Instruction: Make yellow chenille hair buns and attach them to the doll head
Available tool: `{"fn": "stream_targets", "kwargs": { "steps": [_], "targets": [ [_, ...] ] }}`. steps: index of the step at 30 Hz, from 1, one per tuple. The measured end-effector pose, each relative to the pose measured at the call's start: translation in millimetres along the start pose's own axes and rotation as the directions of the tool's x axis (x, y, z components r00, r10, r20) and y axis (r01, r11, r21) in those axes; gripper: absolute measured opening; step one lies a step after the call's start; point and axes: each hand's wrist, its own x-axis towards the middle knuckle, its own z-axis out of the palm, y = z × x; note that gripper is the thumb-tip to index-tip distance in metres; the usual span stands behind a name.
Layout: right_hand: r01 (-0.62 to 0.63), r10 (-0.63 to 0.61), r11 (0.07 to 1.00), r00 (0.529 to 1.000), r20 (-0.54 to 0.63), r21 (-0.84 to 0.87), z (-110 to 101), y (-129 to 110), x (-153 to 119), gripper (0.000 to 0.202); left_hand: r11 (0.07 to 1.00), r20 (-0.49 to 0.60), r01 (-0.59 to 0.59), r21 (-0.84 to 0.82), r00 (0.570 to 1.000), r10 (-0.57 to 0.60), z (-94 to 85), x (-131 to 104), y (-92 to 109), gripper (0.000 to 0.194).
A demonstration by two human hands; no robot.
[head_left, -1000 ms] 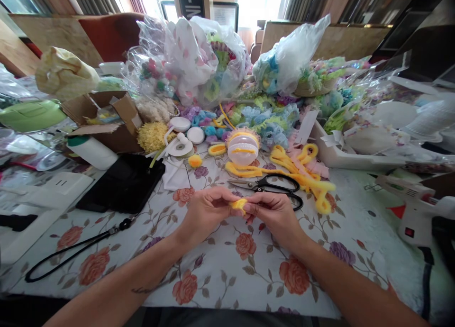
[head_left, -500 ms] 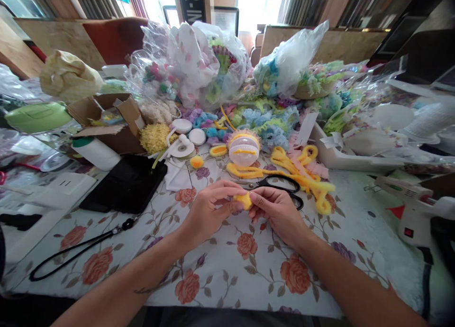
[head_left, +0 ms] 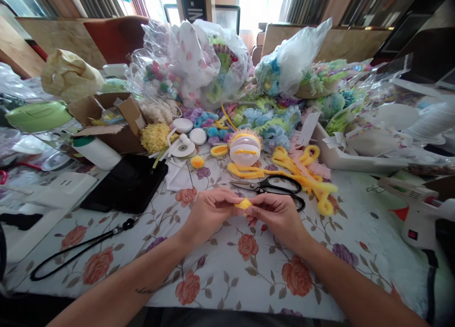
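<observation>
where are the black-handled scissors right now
In the head view, the black-handled scissors lie on the floral tablecloth just beyond the right hand, near the yellow fuzzy strips.

An open cardboard box [head_left: 124, 138] has a light green case [head_left: 39, 116] to its left and a pale yellow bundle [head_left: 71, 76] behind it. In front of the box lies a white bottle [head_left: 98, 153] with a green end; nearer still are a flat black item [head_left: 122, 187] and a looped black strap [head_left: 76, 249].
</observation>
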Motion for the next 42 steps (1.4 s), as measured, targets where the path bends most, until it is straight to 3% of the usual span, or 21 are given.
{"fn": "stream_targets", "kwargs": {
  "steps": [3, 6, 9, 11, 13, 15, 18, 21, 27, 30, 34, 38, 42],
  "targets": [
    [0.028, -0.028, 1.0, 1.0, -0.014, -0.009, 0, -1, 0, 0.012, 1.0, -0.009, -0.022, -0.023, 1.0, 0.022, 1.5, 0, 1, 0.012],
    [0.184, -0.196, 0.977, 0.975, -0.103, -0.11, -1, 1, 0, 0.013, 0.997, 0.006, 0.017, -0.079, 1.0, -0.017, 1.1, 2, 5, 0.032],
    [0.425, -0.503, 0.807, 0.859, -0.099, -0.411, -5, 2, -1, 0.023, 0.978, 0.066, 0.16, -0.135, 0.986, -0.152, -1.4, 4, 9, 0.05],
    [0.551, -0.636, 0.645, 0.771, 0.027, -0.53, -7, 2, -3, 0.034, 0.971, 0.091, 0.205, -0.121, 0.977, -0.194, -2.6, 4, 11, 0.041],
    [0.604, -0.662, 0.584, 0.741, 0.113, -0.542, -7, 1, -4, 0.038, 0.98, 0.096, 0.182, -0.078, 0.98, -0.174, -2.7, 3, 12, 0.028],
    [0.538, -0.6, 0.656, 0.797, 0.066, -0.529, -6, -2, -4, 0.032, 0.99, 0.068, 0.138, -0.039, 0.989, -0.135, -1.8, 2, 12, 0.023],
    [0.309, -0.359, 0.873, 0.931, -0.068, -0.377, -3, -7, -2, 0.024, 0.998, 0.001, 0.061, -0.013, 0.998, -0.061, -0.2, 2, 11, 0.02],
    [0.152, -0.158, 0.973, 0.987, -0.024, -0.174, -4, -9, 1, 0.021, 0.998, -0.022, -0.046, 0.033, 0.999, 0.047, 1.4, 2, 6, 0.018],
    [-0.011, 0.011, 1.0, 1.0, 0.014, 0.014, -9, -2, 4, 0.018, 0.98, -0.124, -0.112, 0.162, 0.983, 0.132, 5.2, -2, -2, 0.017],
    [-0.031, 0.031, 0.999, 1.0, 0.003, 0.03, -8, -1, 4, 0.018, 0.943, -0.145, -0.194, 0.271, 0.96, 0.239, 6.4, -5, -3, 0.015],
    [-0.008, 0.01, 0.999, 0.997, -0.073, 0.036, -2, -2, 4, 0.02, 0.906, -0.117, -0.236, 0.352, 0.949, 0.292, 6.3, -6, -5, 0.019],
    [0.056, -0.047, 0.996, 0.992, -0.117, 0.074, 4, -2, 2, 0.018, 0.92, -0.124, -0.218, 0.325, 0.955, 0.27, 5.8, -4, -5, 0.021],
    [0.081, -0.074, 0.994, 0.992, -0.1, 0.071, 5, -1, 2, 0.016, 0.964, -0.142, -0.135, 0.229, 0.975, 0.17, 5.7, -2, -3, 0.02]
  ]
}}
